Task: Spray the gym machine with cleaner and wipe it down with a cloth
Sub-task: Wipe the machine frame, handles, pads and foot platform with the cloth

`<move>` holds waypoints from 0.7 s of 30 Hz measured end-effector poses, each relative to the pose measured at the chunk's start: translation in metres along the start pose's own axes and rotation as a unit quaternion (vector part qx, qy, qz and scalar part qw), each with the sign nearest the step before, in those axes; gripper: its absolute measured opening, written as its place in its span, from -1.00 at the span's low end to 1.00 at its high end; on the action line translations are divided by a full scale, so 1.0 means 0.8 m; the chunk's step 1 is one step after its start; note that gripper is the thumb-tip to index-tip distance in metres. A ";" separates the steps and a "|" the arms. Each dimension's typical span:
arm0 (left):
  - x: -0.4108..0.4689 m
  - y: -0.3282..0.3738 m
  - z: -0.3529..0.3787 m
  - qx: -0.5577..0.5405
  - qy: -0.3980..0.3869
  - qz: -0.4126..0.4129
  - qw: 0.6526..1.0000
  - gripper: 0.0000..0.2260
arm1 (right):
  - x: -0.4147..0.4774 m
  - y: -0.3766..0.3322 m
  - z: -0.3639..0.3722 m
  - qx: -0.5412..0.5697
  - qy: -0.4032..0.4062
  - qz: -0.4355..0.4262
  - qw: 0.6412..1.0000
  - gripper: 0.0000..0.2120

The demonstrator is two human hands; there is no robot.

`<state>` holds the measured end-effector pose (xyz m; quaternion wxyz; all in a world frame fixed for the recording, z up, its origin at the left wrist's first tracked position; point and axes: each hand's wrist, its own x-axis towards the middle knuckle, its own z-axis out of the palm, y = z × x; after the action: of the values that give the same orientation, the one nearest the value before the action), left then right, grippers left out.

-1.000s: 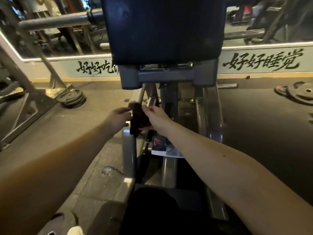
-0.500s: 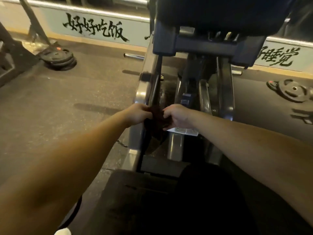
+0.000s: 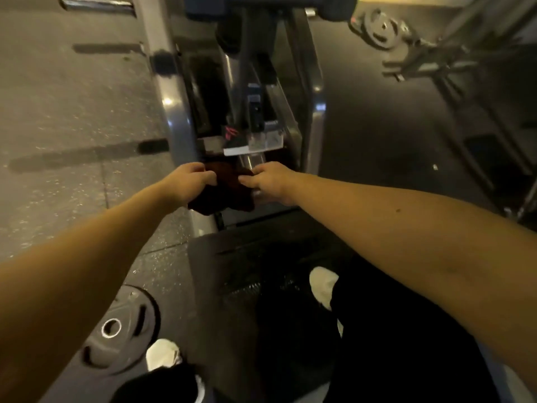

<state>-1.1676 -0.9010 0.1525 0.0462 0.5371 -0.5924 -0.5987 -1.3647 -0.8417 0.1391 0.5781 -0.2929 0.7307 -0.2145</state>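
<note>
A dark cloth (image 3: 225, 189) hangs between my two hands over the lower frame of the gym machine (image 3: 174, 112). My left hand (image 3: 190, 181) grips the cloth's left edge with curled fingers. Its right edge is pinched by my right hand (image 3: 268, 178). The machine's grey steel rails run up the middle of the view, with a white label (image 3: 252, 145) just beyond the cloth. No spray bottle is in view.
A black weight plate (image 3: 119, 330) lies on the floor at the lower left by my white shoes (image 3: 162, 353). Another plate (image 3: 377, 27) and a metal rack (image 3: 465, 82) stand at the upper right. Dark rubber floor lies on both sides.
My view has tilted down and both hands have drawn the cloth lower along the machine frame, from near the seat pad's bracket to below the white label.
</note>
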 end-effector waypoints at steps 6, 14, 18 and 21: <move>-0.049 0.016 0.010 0.030 -0.084 -0.039 0.995 -0.80 | -0.100 0.041 0.008 0.215 0.078 0.052 0.972 -0.70; -0.091 0.047 0.078 0.187 -0.195 0.018 0.963 -0.84 | -0.222 0.111 0.018 0.341 0.177 0.099 0.918 -0.61; -0.123 0.057 0.112 0.229 -0.232 0.017 0.945 -0.72 | -0.274 0.142 0.022 0.364 0.203 0.107 0.903 -0.66; -0.151 0.066 0.137 0.216 -0.245 0.004 0.945 -0.56 | -0.318 0.169 0.015 0.379 0.214 0.106 0.894 -0.72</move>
<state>-1.2239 -0.7606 0.2331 -0.2149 0.3688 -0.7029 -0.5690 -1.3369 -0.5697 0.2312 0.4943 0.0808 0.7269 -0.4698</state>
